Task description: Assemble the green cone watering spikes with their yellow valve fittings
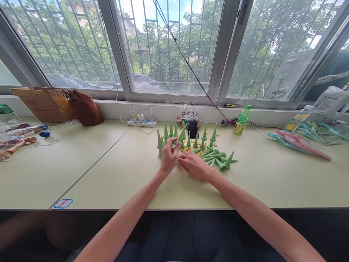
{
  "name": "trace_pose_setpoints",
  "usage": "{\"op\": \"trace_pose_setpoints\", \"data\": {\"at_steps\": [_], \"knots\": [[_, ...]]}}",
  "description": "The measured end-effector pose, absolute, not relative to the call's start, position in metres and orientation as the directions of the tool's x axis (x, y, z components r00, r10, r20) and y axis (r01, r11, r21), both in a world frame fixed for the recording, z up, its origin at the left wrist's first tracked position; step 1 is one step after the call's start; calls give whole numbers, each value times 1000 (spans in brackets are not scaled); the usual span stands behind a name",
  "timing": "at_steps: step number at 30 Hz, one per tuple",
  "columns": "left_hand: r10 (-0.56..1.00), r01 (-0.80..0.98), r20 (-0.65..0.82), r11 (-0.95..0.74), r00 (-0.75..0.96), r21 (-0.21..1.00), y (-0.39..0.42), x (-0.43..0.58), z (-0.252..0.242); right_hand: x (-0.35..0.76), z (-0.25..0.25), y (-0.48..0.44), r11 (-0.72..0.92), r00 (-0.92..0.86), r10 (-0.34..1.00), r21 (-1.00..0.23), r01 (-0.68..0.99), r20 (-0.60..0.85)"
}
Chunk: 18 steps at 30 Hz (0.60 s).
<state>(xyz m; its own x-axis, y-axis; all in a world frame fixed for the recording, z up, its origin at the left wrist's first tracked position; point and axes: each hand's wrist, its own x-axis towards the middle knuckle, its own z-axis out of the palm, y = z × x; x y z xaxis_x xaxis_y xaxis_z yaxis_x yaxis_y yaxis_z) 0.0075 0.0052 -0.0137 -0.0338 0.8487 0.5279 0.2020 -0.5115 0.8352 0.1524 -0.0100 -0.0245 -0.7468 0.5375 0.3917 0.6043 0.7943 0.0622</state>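
Note:
My left hand (170,155) is closed around a green plastic plant-watering spike (181,132), its tip slanting up to the right. Close beside it, my right hand (192,164) is low over the table with its fingers curled together; whatever they grip is hidden. Several green spikes (159,142) stand upright behind my hands, and some at the right, such as one spike (213,135), have small yellow valves on their sides. Loose yellow valves (186,149) lie partly hidden behind my fingers. To the right of my right hand is a pile of loose green spikes (215,156).
A dark phone-like slab (193,128) leans behind the spikes. A power strip (142,123), a green bottle (241,120) and cables line the window sill. A brown pouch (84,108) and wooden toys (19,143) are at left, plastic-wrapped items (302,143) at right.

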Motion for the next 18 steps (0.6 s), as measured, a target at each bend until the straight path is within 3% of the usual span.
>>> {"op": "trace_pose_setpoints", "data": {"at_steps": [11, 18], "knots": [[835, 234, 551, -532, -17, 814, 5, 8, -14, 155, -32, -4, 796, -746, 528, 70, 601, 407], [835, 238, 551, -534, -3, 811, 6, 7, -15, 157, -33, -5, 780, -709, 563, 11, 626, 425]]}}
